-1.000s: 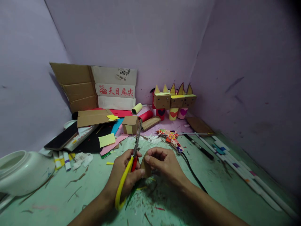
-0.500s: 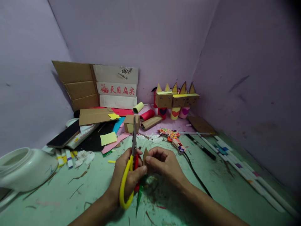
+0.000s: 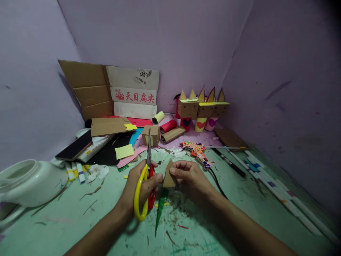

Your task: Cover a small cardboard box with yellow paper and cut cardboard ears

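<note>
Scissors (image 3: 149, 156) with one yellow and one red handle stand blades-up in my left hand (image 3: 145, 186), whose fingers wrap around the handles. My right hand (image 3: 190, 177) pinches a small brown cardboard triangle (image 3: 168, 177), its point upward, between thumb and fingers. The triangle is just right of my left thumb, apart from the scissors. Under my hands a narrow green paper strip (image 3: 160, 211) lies on the table among small scraps. Beyond the scissors sits a small cardboard box (image 3: 151, 136).
A flower-patterned glue gun (image 3: 197, 153) with a black cable and a black pen-like tool (image 3: 229, 163) lie to the right. Cardboard cat figures (image 3: 202, 110) stand at the back. At left are a white pot (image 3: 39, 183), coloured paper and a large cardboard sheet (image 3: 92, 92).
My right hand has turned the cardboard triangle so its flat face shows and drawn it away from my left thumb. The scissors stay in my left hand, shifted slightly left.
</note>
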The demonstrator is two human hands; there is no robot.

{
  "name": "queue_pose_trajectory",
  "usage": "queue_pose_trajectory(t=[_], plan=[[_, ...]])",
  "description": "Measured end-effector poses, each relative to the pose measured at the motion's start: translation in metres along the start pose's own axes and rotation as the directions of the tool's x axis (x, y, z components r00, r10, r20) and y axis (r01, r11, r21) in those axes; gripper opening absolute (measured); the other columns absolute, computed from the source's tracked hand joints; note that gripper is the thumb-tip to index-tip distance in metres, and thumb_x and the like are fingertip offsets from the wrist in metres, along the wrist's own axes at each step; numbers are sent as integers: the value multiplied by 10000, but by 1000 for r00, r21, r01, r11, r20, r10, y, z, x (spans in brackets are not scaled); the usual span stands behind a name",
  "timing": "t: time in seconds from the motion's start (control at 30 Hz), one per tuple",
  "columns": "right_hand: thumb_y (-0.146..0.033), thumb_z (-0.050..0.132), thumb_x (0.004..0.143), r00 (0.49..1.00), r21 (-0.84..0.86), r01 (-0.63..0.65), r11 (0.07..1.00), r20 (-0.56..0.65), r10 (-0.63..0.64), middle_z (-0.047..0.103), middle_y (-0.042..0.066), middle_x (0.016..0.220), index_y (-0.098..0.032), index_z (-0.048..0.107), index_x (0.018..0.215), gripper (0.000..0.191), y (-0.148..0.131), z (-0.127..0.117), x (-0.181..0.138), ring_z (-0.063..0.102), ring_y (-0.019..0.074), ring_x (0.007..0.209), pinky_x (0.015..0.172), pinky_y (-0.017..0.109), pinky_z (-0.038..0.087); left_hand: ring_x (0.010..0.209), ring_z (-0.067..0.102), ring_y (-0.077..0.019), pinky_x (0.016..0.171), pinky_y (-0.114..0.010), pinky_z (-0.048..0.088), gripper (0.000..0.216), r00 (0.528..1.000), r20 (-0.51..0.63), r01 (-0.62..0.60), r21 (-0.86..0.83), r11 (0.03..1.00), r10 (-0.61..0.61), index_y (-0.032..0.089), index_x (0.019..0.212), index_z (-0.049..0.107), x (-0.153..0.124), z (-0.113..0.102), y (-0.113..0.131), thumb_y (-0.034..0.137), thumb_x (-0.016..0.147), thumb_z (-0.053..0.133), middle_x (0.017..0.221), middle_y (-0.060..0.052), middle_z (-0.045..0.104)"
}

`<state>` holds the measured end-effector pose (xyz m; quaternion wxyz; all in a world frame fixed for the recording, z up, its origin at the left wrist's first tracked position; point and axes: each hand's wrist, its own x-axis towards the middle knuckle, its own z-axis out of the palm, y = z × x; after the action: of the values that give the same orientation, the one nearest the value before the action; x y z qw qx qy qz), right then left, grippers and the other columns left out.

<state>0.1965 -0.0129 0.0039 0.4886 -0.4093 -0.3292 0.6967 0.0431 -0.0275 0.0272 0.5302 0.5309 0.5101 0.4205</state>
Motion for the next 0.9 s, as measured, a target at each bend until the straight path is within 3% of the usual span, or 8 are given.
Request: queue_pose_trajectory(t=[0.17, 0.33, 0.57, 0.73, 0.9], plan=[[-321, 804, 492, 999, -67, 16, 998, 38, -13, 577, -19, 474, -116, 637, 612, 290, -2, 2, -3, 462, 55, 389, 395, 185, 324, 441, 477, -84, 423, -192, 401, 330, 997, 51, -45, -86, 995, 49, 201, 915, 453, 1, -2, -4, 249, 666, 664, 547, 79, 522], [-318, 807, 457, 1000, -124, 1, 992, -10, -2, 601, -21, 478, -120, 643, 607, 297, -5, 6, -4, 481, 60, 382, 392, 188, 346, 463, 482, -77, 427, -187, 410, 360, 997, 47, -57, -105, 993, 62, 192, 911, 460, 3, -2, -10, 215, 633, 688, 592, 73, 537], [-254, 773, 479, 1000, -199, 3, 980, 1, -3, 587, -25, 458, -133, 616, 553, 211, -6, 5, -5, 494, 66, 388, 392, 189, 355, 442, 489, -89, 432, -202, 416, 308, 997, 63, -42, -130, 991, 51, 209, 941, 450, 5, -5, -16, 236, 702, 641, 536, 84, 513], [-236, 753, 495, 1000, -224, 6, 975, 9, -4, 579, -22, 453, -133, 619, 548, 178, -1, 5, -4, 481, 66, 379, 391, 195, 362, 467, 484, -91, 423, -199, 405, 327, 997, 14, -80, -79, 994, 81, 197, 951, 445, 3, -1, -9, 209, 679, 626, 611, 64, 530], [-251, 726, 510, 997, -214, -14, 977, -74, -2, 568, -24, 452, -143, 606, 533, 163, -5, 3, -3, 440, 57, 343, 355, 192, 332, 491, 475, -84, 454, -191, 405, 292, 989, -64, -135, -15, 991, 133, 203, 946, 436, 5, -2, -8, 168, 698, 585, 621, 72, 514]])
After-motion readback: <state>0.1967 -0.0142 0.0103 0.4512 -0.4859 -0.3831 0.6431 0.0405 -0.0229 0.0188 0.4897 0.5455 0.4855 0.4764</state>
